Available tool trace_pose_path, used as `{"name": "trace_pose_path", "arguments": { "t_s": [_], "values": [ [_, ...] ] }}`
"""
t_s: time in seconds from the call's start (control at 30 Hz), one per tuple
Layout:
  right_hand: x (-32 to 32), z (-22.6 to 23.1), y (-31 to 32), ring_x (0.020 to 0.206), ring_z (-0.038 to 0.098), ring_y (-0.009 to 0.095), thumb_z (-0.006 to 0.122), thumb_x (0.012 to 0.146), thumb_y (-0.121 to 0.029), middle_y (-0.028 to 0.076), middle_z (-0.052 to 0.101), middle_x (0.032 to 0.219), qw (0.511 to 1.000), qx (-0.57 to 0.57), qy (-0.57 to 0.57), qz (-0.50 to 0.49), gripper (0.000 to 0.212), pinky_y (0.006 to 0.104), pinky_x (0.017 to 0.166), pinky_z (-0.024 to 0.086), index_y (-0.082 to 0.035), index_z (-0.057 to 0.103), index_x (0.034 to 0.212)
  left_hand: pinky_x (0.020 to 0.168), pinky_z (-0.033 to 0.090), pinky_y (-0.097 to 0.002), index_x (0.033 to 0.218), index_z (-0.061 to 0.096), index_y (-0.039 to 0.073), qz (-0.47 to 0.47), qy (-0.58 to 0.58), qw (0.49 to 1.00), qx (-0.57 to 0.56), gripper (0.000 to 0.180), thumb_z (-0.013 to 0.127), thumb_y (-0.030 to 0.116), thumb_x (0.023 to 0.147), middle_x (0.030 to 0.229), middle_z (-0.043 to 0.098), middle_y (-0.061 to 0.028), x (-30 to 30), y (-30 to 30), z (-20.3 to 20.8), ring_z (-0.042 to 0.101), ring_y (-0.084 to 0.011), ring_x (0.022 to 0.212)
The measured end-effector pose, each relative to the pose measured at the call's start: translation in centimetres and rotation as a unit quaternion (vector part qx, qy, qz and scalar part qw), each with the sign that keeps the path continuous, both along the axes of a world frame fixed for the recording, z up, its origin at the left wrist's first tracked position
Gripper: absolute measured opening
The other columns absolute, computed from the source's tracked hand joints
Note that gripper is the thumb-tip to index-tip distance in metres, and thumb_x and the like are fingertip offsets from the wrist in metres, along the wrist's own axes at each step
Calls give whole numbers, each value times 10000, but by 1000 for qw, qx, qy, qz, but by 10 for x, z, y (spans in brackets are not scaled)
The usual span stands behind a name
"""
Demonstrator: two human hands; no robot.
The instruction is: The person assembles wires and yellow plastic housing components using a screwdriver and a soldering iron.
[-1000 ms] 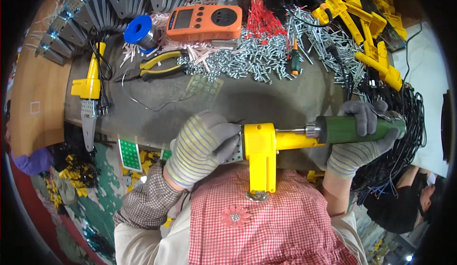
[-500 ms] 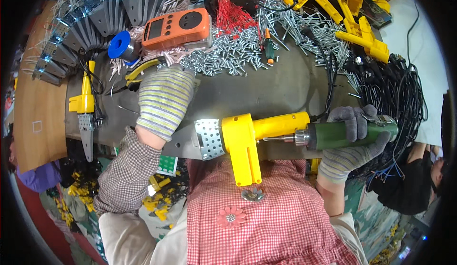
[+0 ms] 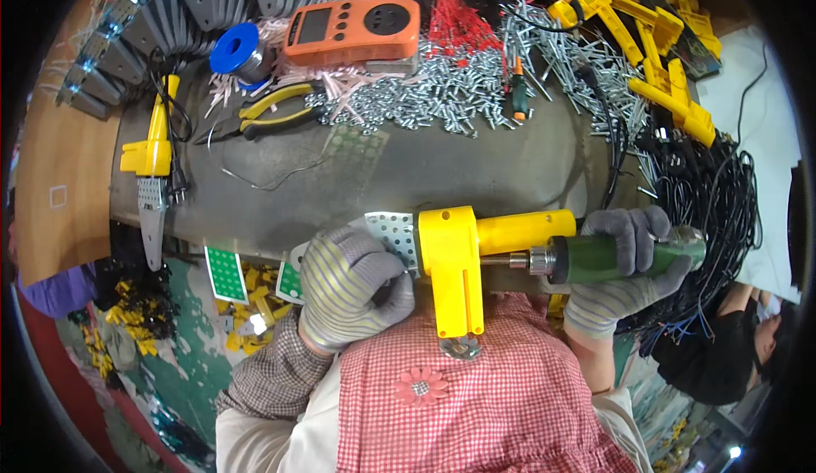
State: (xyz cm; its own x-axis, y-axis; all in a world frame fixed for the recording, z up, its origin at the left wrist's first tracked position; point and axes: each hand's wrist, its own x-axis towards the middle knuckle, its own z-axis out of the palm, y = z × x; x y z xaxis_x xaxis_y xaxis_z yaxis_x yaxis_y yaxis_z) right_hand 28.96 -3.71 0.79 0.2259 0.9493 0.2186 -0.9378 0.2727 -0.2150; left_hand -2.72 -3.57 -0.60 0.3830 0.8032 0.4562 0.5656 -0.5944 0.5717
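Note:
My right hand (image 3: 633, 260), in a grey striped glove, wraps round a green electric screwdriver (image 3: 586, 259). Its bit points left and meets the yellow plastic housing (image 3: 450, 260) of a handled tool at the bench's near edge. A yellow handle (image 3: 527, 231) runs right from that housing; a perforated metal plate (image 3: 391, 233) joins its left side. My left hand (image 3: 353, 286), in a matching glove, is closed over the tool's grey blade, beside the plate. Thumb and fingers are pinched together, and what lies between them is hidden.
Loose screws (image 3: 425, 90) are heaped at the back, near an orange multimeter (image 3: 353, 31), solder spool (image 3: 242, 52) and yellow-handled pliers (image 3: 276, 109). A small screwdriver (image 3: 518, 90) lies among them. Black cables (image 3: 714, 192) pile at right; another yellow tool (image 3: 153, 154) lies left.
My left hand has come from the pliers and screws back toward me, down to the tool's metal plate. The screwdriver stays in my right hand, its bit now nearer the housing. The view has shifted slightly.

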Motion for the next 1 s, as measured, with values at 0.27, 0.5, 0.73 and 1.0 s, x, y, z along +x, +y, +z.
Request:
{"name": "trace_pose_path", "arguments": {
  "t_s": [0.27, 0.5, 0.73, 1.0],
  "values": [
    [-9, 5, -2, 488, 480, 78, 748, 947, -506, -86, 519, 631, 996, -64, -46, -41, 416, 316, 855, 519, -122, 620, 1044, 621, 509, -446, 847, 670, 130, -23, -26, 999, 8, 248, 840, 140, 668, 787, 611, -56, -4, 5, -2, 629, -291, 705],
    [-9, 6, -1, 494, 481, 72, 747, 948, -501, -88, 523, 636, 993, -81, -57, -58, 411, 293, 843, 517, -120, 620, 1039, 678, 533, -446, 917, 696, 102, -49, -25, 998, -22, 239, 853, 149, 743, 857, 658, -73, -8, 10, 0, 654, -303, 767],
    [-8, 4, 1, 530, 502, 73, 740, 953, -507, -83, 521, 657, 996, -63, -53, -40, 423, 289, 859, 517, -113, 621, 1050, 755, 555, -452, 1000, 742, 99, -83, 13, 995, -52, 249, 852, 164, 787, 922, 678, -67, -16, 9, -1, 668, -304, 855],
    [-6, 3, 2, 539, 508, 79, 730, 964, -507, -72, 532, 667, 996, -49, -64, -23, 434, 294, 882, 520, -99, 632, 1074, 793, 562, -453, 983, 754, 86, -98, 28, 993, -55, 203, 822, 166, 809, 920, 674, -78, -15, 10, -1, 662, -298, 867]
  ]
}}
